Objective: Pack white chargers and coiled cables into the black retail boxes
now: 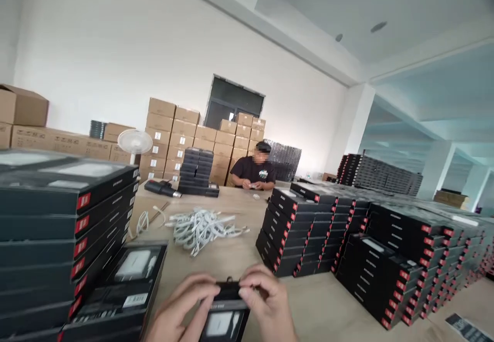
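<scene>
Near the bottom centre of the head view, a small black box (224, 323) with a white device pictured on its front is between my hands. My left hand (187, 306) has its fingers closed on the box's upper left edge. My right hand (266, 301) pinches the upper right corner between thumb and fingers. A small dark loop stands up from the box's top edge. The lower part of the box runs out of the frame.
Tall stacks of black boxes (104, 218) rise at left, more stacks (293, 229) at right. White cables (200, 226) lie in a heap ahead on the table (312, 301). Behind are a heat gun (162, 187), a white fan (135, 141), cartons and a seated person (254, 169).
</scene>
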Demonstrator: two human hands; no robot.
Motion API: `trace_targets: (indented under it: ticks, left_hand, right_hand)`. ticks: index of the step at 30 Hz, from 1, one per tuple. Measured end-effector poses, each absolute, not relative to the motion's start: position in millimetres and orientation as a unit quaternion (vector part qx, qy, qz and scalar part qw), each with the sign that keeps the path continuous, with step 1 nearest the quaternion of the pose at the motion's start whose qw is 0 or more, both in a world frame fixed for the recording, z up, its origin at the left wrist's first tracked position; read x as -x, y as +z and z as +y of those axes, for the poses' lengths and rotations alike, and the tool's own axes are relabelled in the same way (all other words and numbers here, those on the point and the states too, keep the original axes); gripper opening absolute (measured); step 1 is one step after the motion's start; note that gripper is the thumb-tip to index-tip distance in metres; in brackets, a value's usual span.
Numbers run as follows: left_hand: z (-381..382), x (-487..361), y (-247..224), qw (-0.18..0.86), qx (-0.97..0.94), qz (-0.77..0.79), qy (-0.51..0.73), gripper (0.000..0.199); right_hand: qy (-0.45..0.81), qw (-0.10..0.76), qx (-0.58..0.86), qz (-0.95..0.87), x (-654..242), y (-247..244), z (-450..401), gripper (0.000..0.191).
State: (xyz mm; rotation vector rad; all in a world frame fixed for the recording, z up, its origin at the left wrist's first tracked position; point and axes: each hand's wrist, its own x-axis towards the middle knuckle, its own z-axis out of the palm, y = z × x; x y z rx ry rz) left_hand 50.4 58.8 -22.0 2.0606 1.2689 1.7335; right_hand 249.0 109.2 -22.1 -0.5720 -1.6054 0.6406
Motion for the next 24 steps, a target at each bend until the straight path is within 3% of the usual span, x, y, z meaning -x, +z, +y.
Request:
trace_targets:
  ticks: [6, 12, 17, 21, 24]
  left_hand:
    - [50.3, -58.6, -18.0, 0.19, -0.674, 0.46, 0.546, 0.027]
    - [49.9, -61.3, -29.0, 0.245, -0.668, 0.433, 0.553, 0.02]
    - [63.6, -68.2, -58.3, 0.3, -0.563, 0.456, 0.621, 0.056]
    - [75.4, -73.2, -79.7, 0.364, -0.547, 0.524, 0.543, 0.045]
    - [73.4, -76.8, -85.3, 0.365, -0.584, 0.53, 0.495, 0.036]
  right_hand:
    - [0.353, 0.553, 0.274, -0.703, -262.8, -13.4, 98.7, 0.01]
    - [0.455, 0.476, 0.246, -0.711, -275.8, -25.2, 109.5, 0.016]
    - [0.426, 0.606, 0.346, -0.576, -282.0, -41.2, 129.4, 0.038]
    - [0.459, 0.693, 0.351, -0.431, -281.6, -20.4, 152.1, 0.046]
    - [0.534, 0.626, 0.348, -0.449, -237.0, 6.3, 165.4, 0.051]
